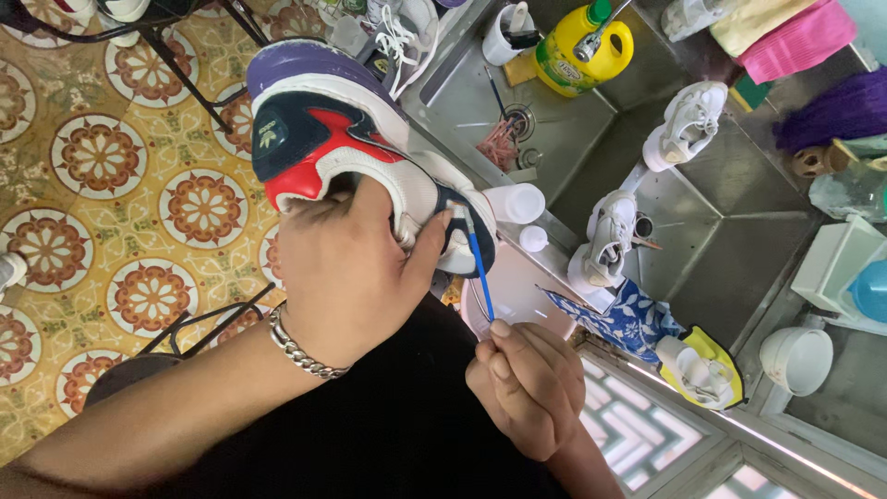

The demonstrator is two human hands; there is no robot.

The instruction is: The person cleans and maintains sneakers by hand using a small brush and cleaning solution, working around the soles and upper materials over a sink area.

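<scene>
My left hand (346,268) grips the sneaker (356,152) from inside, holding it up over the sink (591,139). My right hand (527,383) pinches a thin blue brush (478,263), tip touching the toe. I judge detail painting underway; next needs a steady, short stroke.

White sneakers (688,120) and a yellow bottle (580,57) rest in the steel sink (730,222).

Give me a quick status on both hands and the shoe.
Left hand grips white, navy and red sneaker. Right hand holds thin blue-handled brush, tip at sneaker. Nothing between.
</scene>
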